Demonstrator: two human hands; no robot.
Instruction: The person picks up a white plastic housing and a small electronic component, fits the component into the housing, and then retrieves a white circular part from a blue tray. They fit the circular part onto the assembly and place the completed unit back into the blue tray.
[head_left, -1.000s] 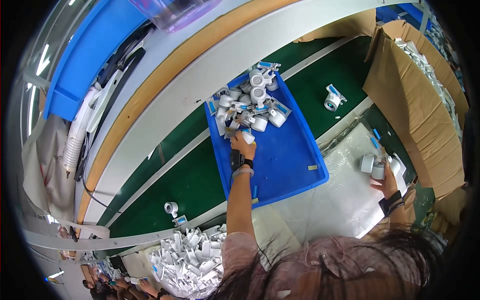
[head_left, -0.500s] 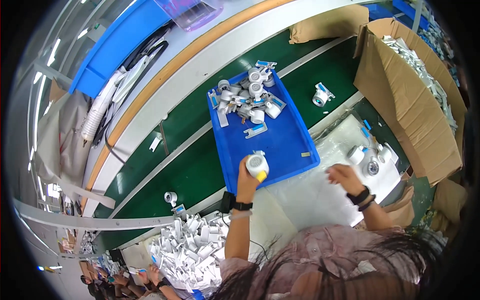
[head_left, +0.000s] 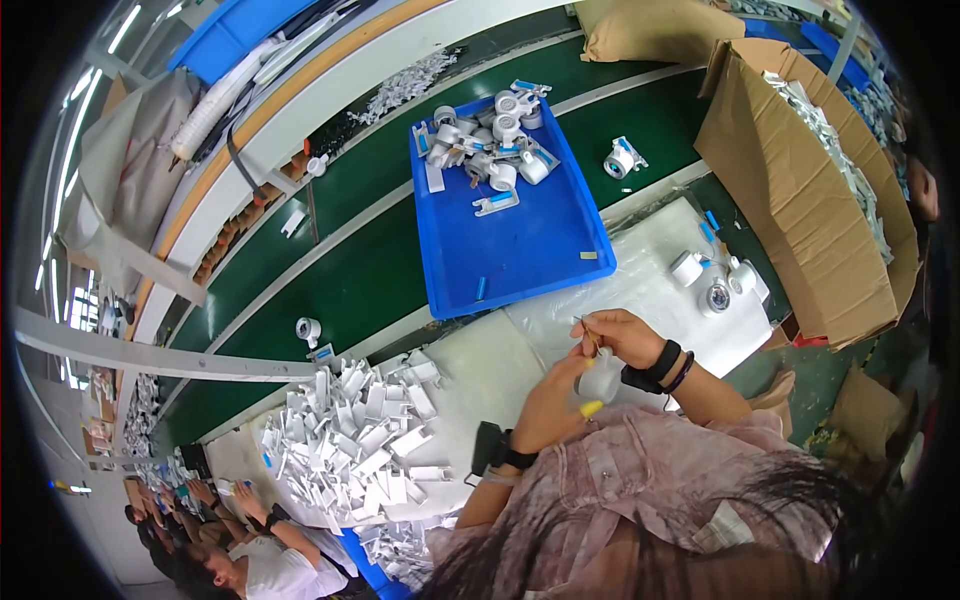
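Note:
Close in front of my body, my left hand (head_left: 552, 402) is closed around a white rounded housing (head_left: 601, 380), with a yellow tab (head_left: 591, 408) sticking out at its lower end. My right hand (head_left: 630, 340) pinches thin wires (head_left: 592, 338) at the top of this housing. Both hands are nearly together over the pale padded work surface. Beyond them is a blue tray (head_left: 515, 262), its far end heaped with white round units (head_left: 507, 127) and small brackets.
To the left lies a big pile of white plastic pieces (head_left: 350, 435). Several round white units (head_left: 716, 295) rest at the right. A tall cardboard box (head_left: 790, 200) of parts stands beyond. Green conveyor strips (head_left: 365, 245) run behind; a co-worker (head_left: 285, 570) sits at lower left.
My left hand has brought the white housing back from the tray toward my body. My right hand has moved left to meet it and now pinches its wires. The view has shifted.

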